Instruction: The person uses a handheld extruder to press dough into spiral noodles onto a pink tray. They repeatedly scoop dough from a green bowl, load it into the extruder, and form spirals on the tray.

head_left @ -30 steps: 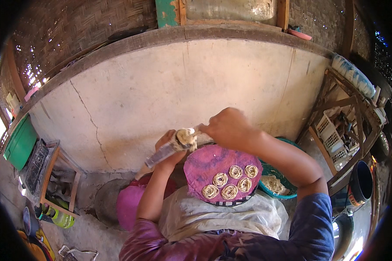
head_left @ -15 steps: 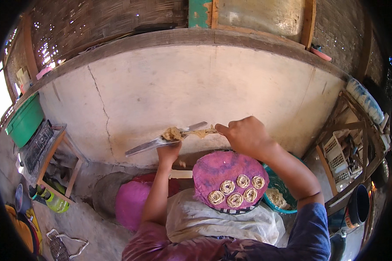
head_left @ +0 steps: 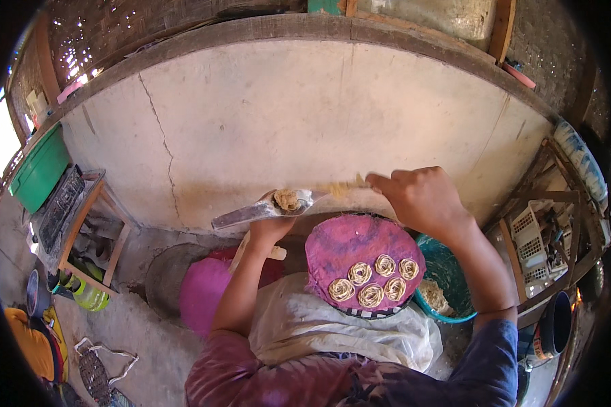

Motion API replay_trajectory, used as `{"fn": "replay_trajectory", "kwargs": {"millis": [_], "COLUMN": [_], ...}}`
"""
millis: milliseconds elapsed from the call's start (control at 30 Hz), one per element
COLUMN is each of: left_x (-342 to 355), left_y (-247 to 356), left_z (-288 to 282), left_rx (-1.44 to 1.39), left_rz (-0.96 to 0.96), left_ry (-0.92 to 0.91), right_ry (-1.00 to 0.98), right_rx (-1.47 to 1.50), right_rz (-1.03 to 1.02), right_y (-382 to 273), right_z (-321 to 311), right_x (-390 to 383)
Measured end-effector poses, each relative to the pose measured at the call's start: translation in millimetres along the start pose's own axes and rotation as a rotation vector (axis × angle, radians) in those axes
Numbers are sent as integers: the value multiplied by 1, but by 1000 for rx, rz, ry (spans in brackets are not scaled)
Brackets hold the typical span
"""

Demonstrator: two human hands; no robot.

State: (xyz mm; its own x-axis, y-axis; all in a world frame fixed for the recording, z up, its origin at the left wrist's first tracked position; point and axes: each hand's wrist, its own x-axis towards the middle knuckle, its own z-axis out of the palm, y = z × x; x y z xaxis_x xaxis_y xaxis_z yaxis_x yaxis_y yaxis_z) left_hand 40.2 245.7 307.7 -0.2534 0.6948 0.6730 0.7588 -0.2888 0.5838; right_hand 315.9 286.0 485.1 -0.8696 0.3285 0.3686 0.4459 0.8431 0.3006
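My left hand (head_left: pixel 270 229) grips a long, flat, flour-dusted press (head_left: pixel 241 216) from below, its length slanting across in front of the wall. A lump of pale dough (head_left: pixel 287 199) fills the round opening on top. Just to the right, my right hand (head_left: pixel 424 197) is closed on a thin stick-like tool (head_left: pixel 339 188), smeared with dough and blurred by motion. Below the hands, a round pink cloth-covered tray (head_left: pixel 349 241) rests on my lap, bearing several coiled noodle nests (head_left: pixel 371 296) on its near half. A pale wooden bar (head_left: pixel 277 253) shows beside my left wrist.
Right of the tray, a teal basin (head_left: pixel 463 314) holds more dough (head_left: pixel 434 296). A magenta rounded thing (head_left: pixel 200 292) lies left of my left arm. Low wooden stands flank me, one bearing a green tub (head_left: pixel 41 169). A cracked pale wall (head_left: pixel 251 122) rises ahead.
My right hand has moved right and slightly up with its doughy tool, away from the press. The press has shifted a little right, its dough now sitting in the opening.
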Motion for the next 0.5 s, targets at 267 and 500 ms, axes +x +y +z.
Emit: {"fn": "replay_trajectory", "kwargs": {"millis": [267, 500], "left_x": [14, 17], "left_y": [26, 32], "left_z": [7, 18], "left_rx": [13, 247], "left_rz": [94, 170], "left_ry": [159, 95], "right_ry": [206, 132], "right_rx": [729, 1046], "right_rz": [355, 535], "right_y": [-76, -43], "right_z": [101, 112], "right_x": [-35, -75]}}
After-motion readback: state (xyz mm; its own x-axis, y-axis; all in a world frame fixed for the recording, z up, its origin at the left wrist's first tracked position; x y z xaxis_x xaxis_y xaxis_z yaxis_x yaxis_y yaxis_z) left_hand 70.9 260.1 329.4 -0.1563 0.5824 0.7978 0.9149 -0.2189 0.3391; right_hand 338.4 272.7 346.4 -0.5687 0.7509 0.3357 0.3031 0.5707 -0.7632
